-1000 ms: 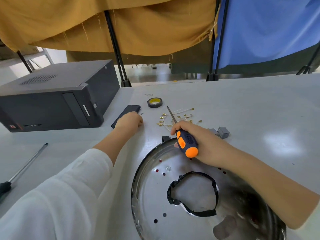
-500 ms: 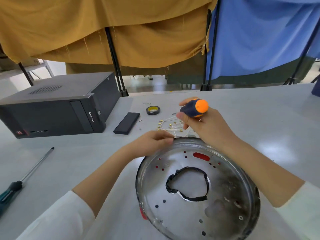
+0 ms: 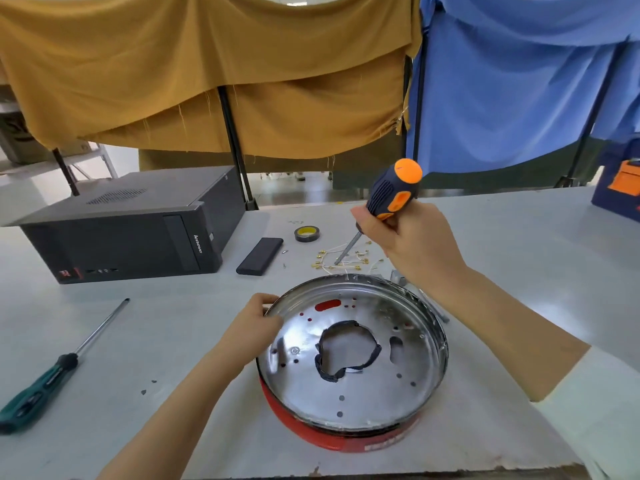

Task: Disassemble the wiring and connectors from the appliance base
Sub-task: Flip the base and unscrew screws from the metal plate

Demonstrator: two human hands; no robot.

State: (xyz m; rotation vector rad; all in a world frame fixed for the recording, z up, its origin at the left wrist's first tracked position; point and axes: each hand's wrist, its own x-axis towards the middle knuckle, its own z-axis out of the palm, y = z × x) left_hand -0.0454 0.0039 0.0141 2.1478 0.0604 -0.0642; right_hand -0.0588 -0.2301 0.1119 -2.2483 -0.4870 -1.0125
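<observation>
A round appliance base [image 3: 377,407] with a shiny metal inside and a red outer wall lies on the grey table near me. A black gasket [image 3: 346,351] rings its centre hole. My left hand [image 3: 254,323] grips the base's left rim. My right hand [image 3: 412,244] holds an orange-and-black screwdriver [image 3: 391,195] upright above the table, tip pointing down behind the base. Loose white wires with brass connectors [image 3: 341,261] lie beyond the far rim. A small grey connector block [image 3: 398,277] peeks out beside my right wrist.
A black computer case [image 3: 131,226] stands at the back left. A black phone-like slab [image 3: 259,256] and a roll of tape [image 3: 307,233] lie behind the base. A green-handled screwdriver [image 3: 52,372] rests at the left. An orange and blue box [image 3: 620,188] sits at the far right.
My left hand left the black slab and came to the base's left rim. My right hand raised the screwdriver from lying low to upright. The base now sits tilted toward me, showing its red wall.
</observation>
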